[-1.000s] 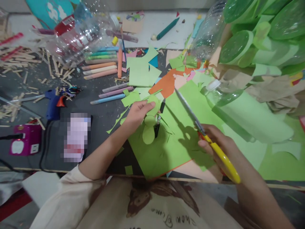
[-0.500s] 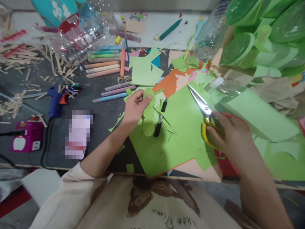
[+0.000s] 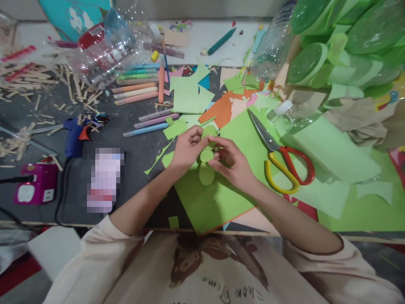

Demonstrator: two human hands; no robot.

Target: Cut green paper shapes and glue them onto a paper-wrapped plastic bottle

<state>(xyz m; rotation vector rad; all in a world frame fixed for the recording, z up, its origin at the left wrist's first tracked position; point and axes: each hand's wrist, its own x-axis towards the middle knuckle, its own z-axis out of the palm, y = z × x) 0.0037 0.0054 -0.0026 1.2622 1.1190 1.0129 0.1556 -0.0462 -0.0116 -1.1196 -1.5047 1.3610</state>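
Observation:
A light green paper cutout [image 3: 206, 174], made of rounded lobes in a line, is upright between my hands. My left hand [image 3: 190, 147] pinches its upper lobe between thumb and fingers. From the other side, my right hand [image 3: 232, 160] has its curled fingertips on the cutout's upper and middle part. Beneath them lies a large green paper sheet [image 3: 196, 207]. To the right, scissors [image 3: 280, 158] with one yellow and one red handle rest on the sheet, blades apart only slightly or closed.
Markers [image 3: 136, 95], a blue glue gun [image 3: 73, 137], a phone [image 3: 106, 179] and a purple power box [image 3: 36, 183] are on the left. Clear plastic bottles [image 3: 110, 50] stand behind. Green bottle pieces [image 3: 340, 63] and paper scraps [image 3: 221, 107] fill the right and back.
My right hand has let go of the scissors, which now lie on the paper, and moved left to the cutout. My left hand has shifted slightly right and down with it.

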